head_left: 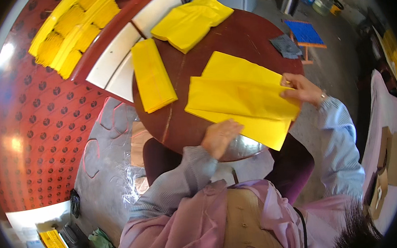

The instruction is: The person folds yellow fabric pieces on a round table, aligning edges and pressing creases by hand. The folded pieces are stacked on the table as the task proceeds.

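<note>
On the round dark-red table (242, 32) a large thin yellow sheet (242, 92), perhaps a plastic bag, lies partly folded with uneven layers. My right hand (300, 89) pinches its right edge between thumb and fingers. Along the near edge rests my left hand (222, 136), its fingers stretched out flat against the yellow material or just beside it. To the left is a neatly folded long yellow bundle (153, 76). Farther back, a creased yellow piece (193, 22) spreads over the table's far edge. Neither hand touches those two.
A dark grey cloth (285, 46) sits at the table's right edge, close to a blue-topped stool (306, 32). Stacked yellow bundles (74, 29) lie on the red patterned surface (44, 117) at left. A white-panelled chair or bench back (114, 60) borders the table.
</note>
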A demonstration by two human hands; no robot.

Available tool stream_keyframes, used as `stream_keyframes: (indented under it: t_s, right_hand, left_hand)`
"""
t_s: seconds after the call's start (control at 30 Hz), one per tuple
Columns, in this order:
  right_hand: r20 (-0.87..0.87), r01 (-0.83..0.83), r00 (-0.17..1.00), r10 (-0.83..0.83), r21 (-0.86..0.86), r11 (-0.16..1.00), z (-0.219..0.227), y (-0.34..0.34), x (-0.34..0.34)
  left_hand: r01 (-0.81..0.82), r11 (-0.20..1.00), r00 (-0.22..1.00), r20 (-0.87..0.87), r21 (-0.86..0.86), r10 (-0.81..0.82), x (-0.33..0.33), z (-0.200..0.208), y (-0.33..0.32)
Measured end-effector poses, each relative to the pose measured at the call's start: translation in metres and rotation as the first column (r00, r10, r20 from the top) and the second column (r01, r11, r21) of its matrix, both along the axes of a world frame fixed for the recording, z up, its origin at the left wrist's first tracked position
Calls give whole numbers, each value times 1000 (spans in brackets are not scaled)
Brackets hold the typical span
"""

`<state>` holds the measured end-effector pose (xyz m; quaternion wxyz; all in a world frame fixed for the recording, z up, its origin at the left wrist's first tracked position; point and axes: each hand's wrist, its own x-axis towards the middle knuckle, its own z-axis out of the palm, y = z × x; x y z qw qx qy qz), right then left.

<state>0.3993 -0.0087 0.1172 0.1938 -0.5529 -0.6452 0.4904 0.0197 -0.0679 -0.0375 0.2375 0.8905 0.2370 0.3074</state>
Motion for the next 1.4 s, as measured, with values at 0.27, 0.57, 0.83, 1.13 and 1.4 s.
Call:
stream_keyframes:
  t_s: [0.27, 0.57, 0.83, 1.13, 1.4]
  right_hand:
    - [-244, 117, 956, -162, -190, 975, 45, -81, -46]
    - [-506, 95, 844, -175, -179, 979, -26, -44, -247]
    - [-624, 232, 739, -253, -117, 966, -93, 92, -385]
    - [-582, 343, 711, -394, -202, 918, -164, 106, -391]
    - [-588, 291, 718, -372, -232, 928, -156, 103, -387]
  left_hand:
    - [777, 43, 291, 420, -628, 860, 34, 67, 8]
    - [424, 342, 552, 538, -839, 637, -173, 137, 158]
    - [311, 395, 616, 500, -864, 608, -259, 93, 335]
    - [43, 287, 612, 253, -957, 750, -244, 17, 356]
    - [-395, 439, 628, 111, -807, 770, -238, 37, 349]
